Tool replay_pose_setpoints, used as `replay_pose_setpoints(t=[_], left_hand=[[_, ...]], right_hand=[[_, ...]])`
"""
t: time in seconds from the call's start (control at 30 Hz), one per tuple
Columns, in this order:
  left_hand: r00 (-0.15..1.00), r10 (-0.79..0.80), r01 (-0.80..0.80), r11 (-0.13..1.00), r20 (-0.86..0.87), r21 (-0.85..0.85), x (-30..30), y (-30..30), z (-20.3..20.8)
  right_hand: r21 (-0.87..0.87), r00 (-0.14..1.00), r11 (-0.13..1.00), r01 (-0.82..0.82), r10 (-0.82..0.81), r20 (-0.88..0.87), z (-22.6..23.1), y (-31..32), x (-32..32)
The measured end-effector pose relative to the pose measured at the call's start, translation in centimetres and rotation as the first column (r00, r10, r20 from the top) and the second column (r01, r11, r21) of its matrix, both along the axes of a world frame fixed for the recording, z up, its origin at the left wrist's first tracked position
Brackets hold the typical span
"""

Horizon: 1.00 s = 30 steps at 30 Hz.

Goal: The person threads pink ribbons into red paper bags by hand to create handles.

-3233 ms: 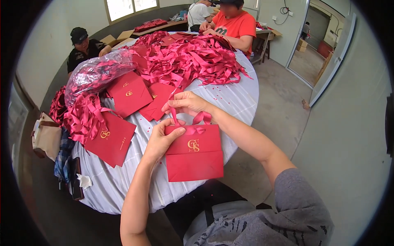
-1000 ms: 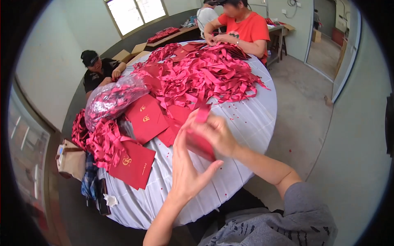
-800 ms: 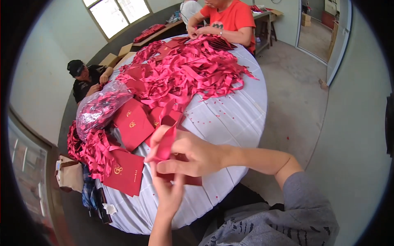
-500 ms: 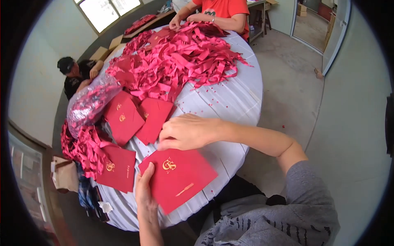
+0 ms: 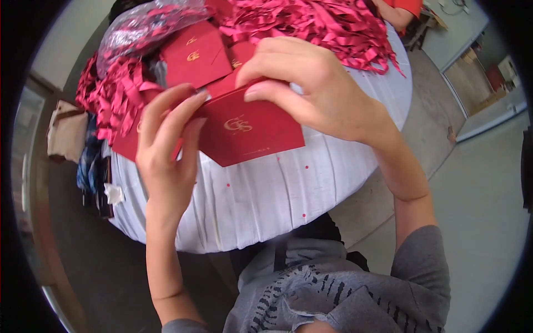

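Observation:
A flat red paper bag [image 5: 252,130] with a gold emblem is held up in front of me above the table. My left hand [image 5: 164,144] grips its upper left corner between thumb and fingers. The upper right edge is pinched by the thumb and curled fingers of my right hand [image 5: 316,89]. Just beyond it lie more flat red bags [image 5: 195,55] with the same gold emblem, partly covered by my right hand. Another red bag [image 5: 125,146] lies on the left, mostly behind my left hand.
Red ribbons [image 5: 316,25] heap across the far side of the white-clothed table [image 5: 244,208]; more ribbons [image 5: 119,94] lie at left. A clear plastic bag [image 5: 130,36] holds ribbons. A crumpled tissue [image 5: 114,193] sits at the left edge. At far right shows another person's arm [image 5: 398,15].
My view has shifted. The bag is now tilted up, with its top edge raised. My right hand has come onto that edge, and my left hand has moved up to the corner.

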<state>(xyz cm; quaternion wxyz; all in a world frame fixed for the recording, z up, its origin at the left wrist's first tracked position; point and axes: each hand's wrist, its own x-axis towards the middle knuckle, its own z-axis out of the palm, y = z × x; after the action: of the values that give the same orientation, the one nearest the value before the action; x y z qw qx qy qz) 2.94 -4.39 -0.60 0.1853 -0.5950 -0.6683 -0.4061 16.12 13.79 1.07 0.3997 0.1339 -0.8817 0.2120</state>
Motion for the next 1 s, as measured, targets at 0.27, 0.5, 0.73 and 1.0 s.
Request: replay_pose_setpoints(t=[0.27,0.5,0.73,1.0], left_hand=[[0.924,0.005,0.074,0.979,-0.381,0.191,-1.7,1.1,-2.4],[0.833,0.137,-0.079,0.988,-0.536,0.129,-0.6,0.0,-1.2],[0.891,0.018,-0.136,0.964,-0.454,-0.229,0.4,-0.2,2.7],[0.924,0.11,-0.207,0.95,0.367,0.235,-5.6,-5.6,0.5]], right_hand=[[0.092,0.993,0.994,0.064,-0.072,0.089,-1.4,0.4,1.2],[0.232,0.999,0.972,-0.029,0.035,-0.022,-2.2,1.1,0.9],[0.136,0.996,0.989,0.06,-0.068,0.053,-2.6,0.9,1.3],[0.286,0.998,0.957,0.057,-0.047,-0.04,-4.1,-6.5,3.8]])
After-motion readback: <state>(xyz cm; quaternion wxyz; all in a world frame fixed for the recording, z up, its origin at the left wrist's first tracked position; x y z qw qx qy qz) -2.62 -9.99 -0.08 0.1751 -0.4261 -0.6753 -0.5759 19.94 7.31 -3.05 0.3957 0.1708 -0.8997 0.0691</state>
